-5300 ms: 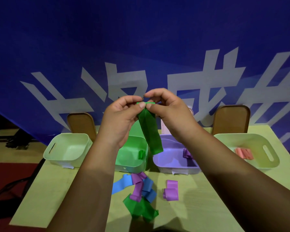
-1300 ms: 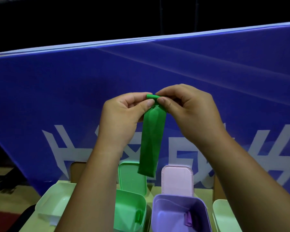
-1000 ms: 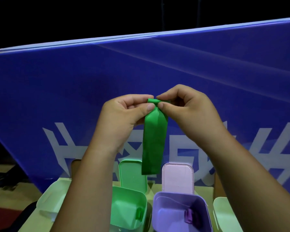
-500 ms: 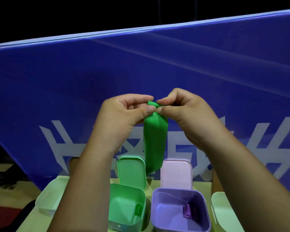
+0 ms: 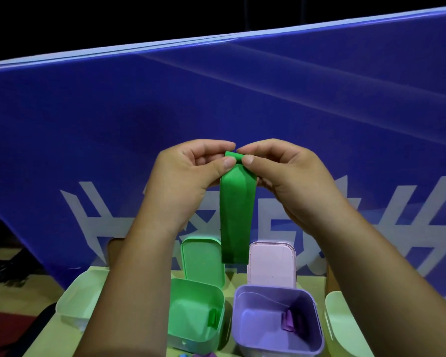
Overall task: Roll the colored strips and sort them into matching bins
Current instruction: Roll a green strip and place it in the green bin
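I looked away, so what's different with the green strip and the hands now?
The green strip, flat at its top before, now has a small roll there. The view tipped upward, so the loose strips on the table are mostly out of sight. The left hand and right hand still pinch the top; nothing was let go.

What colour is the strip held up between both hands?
The strip is green, seen best in the head view.

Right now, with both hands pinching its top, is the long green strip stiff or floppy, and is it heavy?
Probably floppy: the long green strip hangs limp below the left hand and right hand. Likely light, since fingertips alone carry it. Its small rolled top may uncurl if the grip loosens.
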